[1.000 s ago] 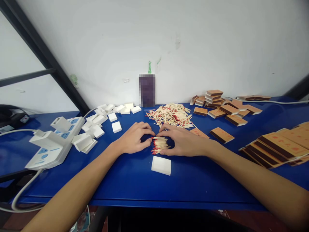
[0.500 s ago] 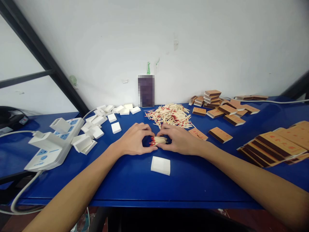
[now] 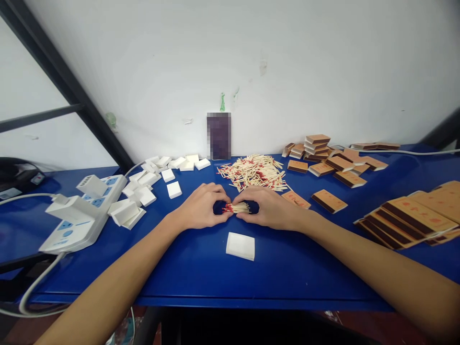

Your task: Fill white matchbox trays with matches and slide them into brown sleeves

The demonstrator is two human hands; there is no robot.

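A bundle of matches (image 3: 240,207) with red heads pointing left lies between my two hands at the middle of the blue table. My left hand (image 3: 205,206) pinches the bundle near its head end, thumb below and fingers above. On the other side, my right hand (image 3: 265,206) curls its thumb and fingers round the wooden stems. Just in front of the hands lies a white matchbox tray (image 3: 240,246). Behind them spreads a loose heap of matches (image 3: 257,171), and a flat orange matchbox sleeve (image 3: 296,199) lies partly behind my right hand.
White trays (image 3: 145,179) cluster at the left, beside a white power strip (image 3: 84,215) with plugs and cables. Orange matchboxes (image 3: 339,164) are piled at the back right. Flat sleeves (image 3: 413,215) lie stacked at the right. A pixelated dark panel (image 3: 219,136) stands against the wall.
Both hands stay round the match bundle. The fingers have pressed in closer on it, squeezing it narrower at the middle. The whole view has shifted slightly; the other things lie as before.
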